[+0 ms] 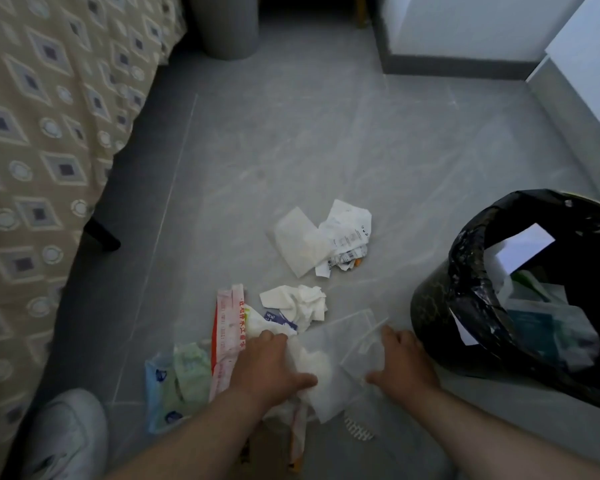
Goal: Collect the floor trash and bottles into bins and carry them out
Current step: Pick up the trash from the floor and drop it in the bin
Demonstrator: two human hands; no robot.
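Grey tiled floor point(326, 150) — papers point(323, 237), wrappers point(229, 327), bin point(440, 327)

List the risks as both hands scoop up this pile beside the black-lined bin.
1. The left hand grips the white tissue and the right hand the clear plastic sheet; these light, loose pieces may slip out on the way to the bin.
2. The bin looks fairly full, with white paper standing high inside, so added trash might spill over.
3. The small white comb-like piece between the forearms looks easy to overlook.
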